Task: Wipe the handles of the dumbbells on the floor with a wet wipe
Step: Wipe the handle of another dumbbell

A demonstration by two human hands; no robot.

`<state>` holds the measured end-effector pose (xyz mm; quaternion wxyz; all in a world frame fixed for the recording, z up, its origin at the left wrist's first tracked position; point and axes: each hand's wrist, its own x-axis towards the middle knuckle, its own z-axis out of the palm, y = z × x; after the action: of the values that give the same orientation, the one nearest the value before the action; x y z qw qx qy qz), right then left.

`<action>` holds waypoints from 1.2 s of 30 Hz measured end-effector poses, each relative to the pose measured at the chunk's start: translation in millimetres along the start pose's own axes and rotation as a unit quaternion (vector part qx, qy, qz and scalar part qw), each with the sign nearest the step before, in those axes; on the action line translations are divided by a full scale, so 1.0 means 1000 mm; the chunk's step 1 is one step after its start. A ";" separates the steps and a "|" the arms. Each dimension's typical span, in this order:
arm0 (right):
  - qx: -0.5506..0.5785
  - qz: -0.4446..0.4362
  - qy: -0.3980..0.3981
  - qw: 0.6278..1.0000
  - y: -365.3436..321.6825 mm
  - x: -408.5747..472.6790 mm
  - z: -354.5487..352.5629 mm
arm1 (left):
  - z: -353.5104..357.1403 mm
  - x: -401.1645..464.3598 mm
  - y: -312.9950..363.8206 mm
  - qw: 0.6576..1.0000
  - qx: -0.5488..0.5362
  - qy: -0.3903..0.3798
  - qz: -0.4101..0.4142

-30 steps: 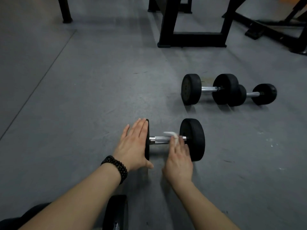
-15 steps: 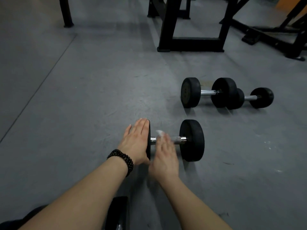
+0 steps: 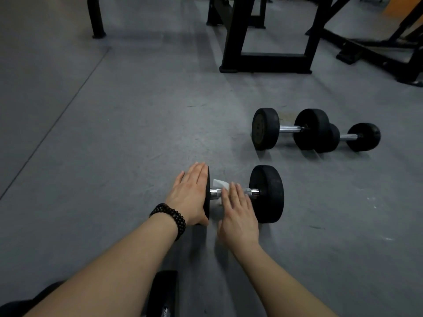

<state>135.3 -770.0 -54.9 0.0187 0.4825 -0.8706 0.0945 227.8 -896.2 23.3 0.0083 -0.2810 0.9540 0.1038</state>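
Observation:
A black dumbbell [image 3: 266,193] with a chrome handle lies on the grey floor in front of me. My left hand [image 3: 191,194], fingers flat and together, presses against the outer face of its left weight. My right hand [image 3: 238,211] lies over the middle of the handle and presses a white wet wipe [image 3: 220,184] onto it; the wipe sticks out beyond the fingertips. Two more black dumbbells lie further right: a larger one [image 3: 289,129] and a smaller one [image 3: 356,136] just behind it.
Another black dumbbell [image 3: 163,291] lies close to me at the bottom edge, under my left forearm. Black gym machine frames [image 3: 265,62] stand at the back and back right. A black post [image 3: 96,19] stands at the back left. Open grey floor stretches left.
My right hand slid with the wipe from the handle's right end to its left end and has now come back toward the middle. My left hand stayed on the left weight.

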 end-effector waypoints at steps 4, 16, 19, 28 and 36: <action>0.034 0.004 -0.020 0.999 0.004 -0.004 -0.003 | -0.001 0.002 -0.001 1.000 0.001 -0.004 -0.001; 0.029 -0.241 -0.113 0.963 0.049 0.024 -0.038 | -0.037 0.026 0.009 0.992 0.037 -0.117 -0.043; 0.046 -0.217 -0.118 0.968 0.047 0.032 -0.030 | -0.038 0.026 0.011 0.991 0.037 -0.122 -0.049; 0.042 0.008 -0.060 0.997 0.016 0.030 -0.025 | -0.052 0.046 -0.011 0.977 0.108 -0.167 0.072; 0.037 0.058 -0.056 0.996 -0.025 0.020 -0.011 | -0.057 0.033 -0.030 0.961 0.081 -0.172 0.203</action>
<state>145.5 -797.5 -38.3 -0.0539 0.4357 -0.8928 0.1007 219.1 -949.9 71.2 0.1740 -0.0579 0.9804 0.0727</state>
